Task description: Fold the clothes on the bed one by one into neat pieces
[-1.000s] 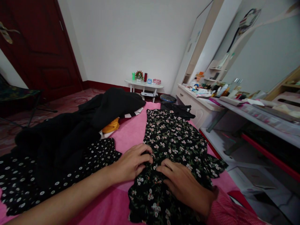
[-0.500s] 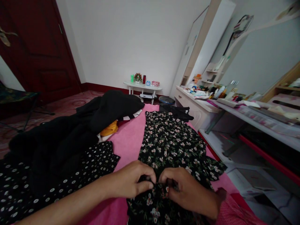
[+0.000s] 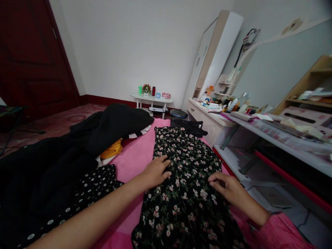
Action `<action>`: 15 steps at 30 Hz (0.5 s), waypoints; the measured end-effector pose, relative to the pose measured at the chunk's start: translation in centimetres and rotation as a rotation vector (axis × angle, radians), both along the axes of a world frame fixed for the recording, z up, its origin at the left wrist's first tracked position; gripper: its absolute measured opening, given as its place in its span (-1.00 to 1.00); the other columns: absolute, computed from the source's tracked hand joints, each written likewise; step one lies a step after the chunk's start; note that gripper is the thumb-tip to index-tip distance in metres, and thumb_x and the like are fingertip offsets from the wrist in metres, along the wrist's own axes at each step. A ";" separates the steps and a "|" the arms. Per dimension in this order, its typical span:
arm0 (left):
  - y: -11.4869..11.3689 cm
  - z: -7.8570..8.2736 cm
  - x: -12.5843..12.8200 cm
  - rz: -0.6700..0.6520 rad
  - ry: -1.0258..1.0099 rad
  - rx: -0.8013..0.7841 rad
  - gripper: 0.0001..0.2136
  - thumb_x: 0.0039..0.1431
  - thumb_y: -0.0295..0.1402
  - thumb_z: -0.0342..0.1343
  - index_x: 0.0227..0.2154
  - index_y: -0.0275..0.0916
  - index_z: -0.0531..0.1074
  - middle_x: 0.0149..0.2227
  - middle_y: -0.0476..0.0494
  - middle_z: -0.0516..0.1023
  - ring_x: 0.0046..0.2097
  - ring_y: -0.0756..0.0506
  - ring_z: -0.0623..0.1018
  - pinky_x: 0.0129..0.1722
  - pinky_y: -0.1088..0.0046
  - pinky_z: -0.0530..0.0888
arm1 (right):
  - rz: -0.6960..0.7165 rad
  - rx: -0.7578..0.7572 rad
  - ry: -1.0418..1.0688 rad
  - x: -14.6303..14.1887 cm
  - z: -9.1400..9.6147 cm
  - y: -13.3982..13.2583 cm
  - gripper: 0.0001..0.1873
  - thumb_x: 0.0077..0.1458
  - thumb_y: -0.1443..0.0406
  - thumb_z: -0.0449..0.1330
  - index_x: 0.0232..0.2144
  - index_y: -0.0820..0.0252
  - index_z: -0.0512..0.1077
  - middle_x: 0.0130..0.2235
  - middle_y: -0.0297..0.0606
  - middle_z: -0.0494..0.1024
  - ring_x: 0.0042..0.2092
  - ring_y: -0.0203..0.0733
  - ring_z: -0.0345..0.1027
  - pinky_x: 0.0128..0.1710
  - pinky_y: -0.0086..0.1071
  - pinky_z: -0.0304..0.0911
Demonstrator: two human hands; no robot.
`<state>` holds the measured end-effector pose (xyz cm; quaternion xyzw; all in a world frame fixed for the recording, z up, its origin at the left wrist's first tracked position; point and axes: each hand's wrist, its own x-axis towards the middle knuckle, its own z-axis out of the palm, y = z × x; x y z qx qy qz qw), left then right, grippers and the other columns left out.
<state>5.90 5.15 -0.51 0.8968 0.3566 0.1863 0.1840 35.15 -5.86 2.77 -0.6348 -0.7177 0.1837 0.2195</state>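
Observation:
A black dress (image 3: 186, 204) with small pale flowers and green leaves lies spread lengthwise in front of me. My left hand (image 3: 157, 171) rests flat on its left side, fingers spread on the cloth. At the dress's right edge, my right hand (image 3: 225, 186) has thumb and forefinger close together on the fabric. The sleeve seen there earlier no longer sticks out; whether it lies folded under my hand is hidden. Beneath the dress is a pink sheet (image 3: 135, 152).
To the left lie a heap of black clothes (image 3: 114, 121), a yellow garment (image 3: 112, 149) and a black polka-dot garment (image 3: 95, 181). A folded black garment (image 3: 189, 127) sits beyond the dress. A cluttered dressing table (image 3: 207, 116) and a desk (image 3: 285, 138) stand on the right.
My hands were together, pinching the dress low in the middle; they have parted. The left moved up and opened flat; the right moved to the right edge. The right sleeve no longer juts out.

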 end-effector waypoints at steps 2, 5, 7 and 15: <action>1.3 -1.1 1.2 0.091 0.102 0.020 -0.45 0.18 -0.17 0.03 0.15 -0.42 0.25 0.28 -0.47 0.09 0.28 -0.35 0.13 0.23 0.09 0.11 | -0.035 -0.032 0.039 1.2 -0.4 0.9 -0.84 0.05 0.25 0.10 -0.41 0.17 0.45 -0.41 -0.30 0.52 -0.36 -0.21 0.37 -0.34 -0.37 0.25; 2.7 -2.4 2.6 0.158 0.158 0.032 -0.37 0.23 -0.05 -0.09 0.23 -0.41 0.12 0.33 -0.44 -0.08 0.34 -0.34 -0.07 0.27 0.04 -0.01 | 0.018 -0.045 0.062 0.1 -0.3 2.5 -0.84 0.04 0.25 0.10 -0.39 0.17 0.46 -0.39 -0.30 0.54 -0.34 -0.21 0.39 -0.32 -0.36 0.27; 3.3 -2.9 3.1 0.147 0.155 0.052 -0.36 0.25 -0.01 -0.16 0.26 -0.34 0.08 0.35 -0.37 -0.12 0.35 -0.32 -0.12 0.27 0.03 -0.06 | 0.096 -0.032 0.031 -1.9 -0.1 4.1 -0.86 0.03 0.30 0.10 -0.40 0.17 0.46 -0.37 -0.30 0.53 -0.32 -0.22 0.39 -0.30 -0.37 0.27; 4.1 -3.2 2.0 -0.034 0.017 0.051 -0.43 0.22 -0.08 -0.04 0.23 -0.23 0.17 0.33 -0.28 0.01 0.34 -0.29 -0.01 0.29 0.07 -0.06 | 0.143 0.161 -0.090 -8.5 -1.3 16.3 -0.71 0.07 0.44 -0.04 -0.24 0.30 0.45 -0.29 -0.20 0.50 -0.28 -0.21 0.37 -0.21 -0.33 0.23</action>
